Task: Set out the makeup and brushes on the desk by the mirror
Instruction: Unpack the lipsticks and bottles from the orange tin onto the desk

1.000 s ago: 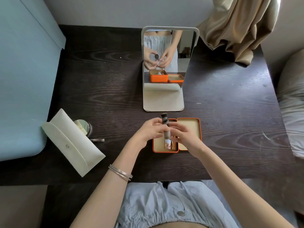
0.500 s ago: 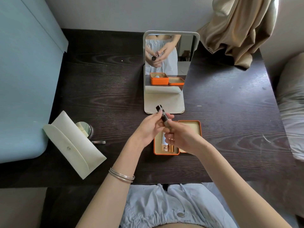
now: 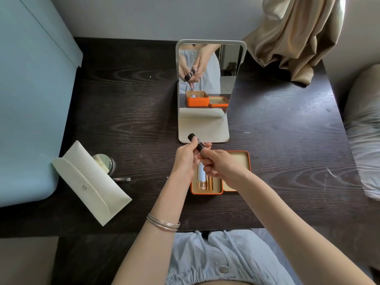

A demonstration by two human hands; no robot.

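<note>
Dark wooden desk (image 3: 277,140), upright white-framed mirror (image 3: 207,79) behind. Left hand (image 3: 185,159) and right hand (image 3: 224,165) both grip a dark cylindrical makeup tube (image 3: 197,144) above an open orange tin (image 3: 206,192), apparently lifted out for placing.

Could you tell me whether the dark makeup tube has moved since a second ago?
Yes. The dark makeup tube, held in both hands, has moved away from the orange tin toward the mirror; its far end now overlaps the mirror's base.

One mirror (image 3: 207,79), one orange tin (image 3: 205,192), one pouch (image 3: 90,182), two hands (image 3: 186,159).
</note>
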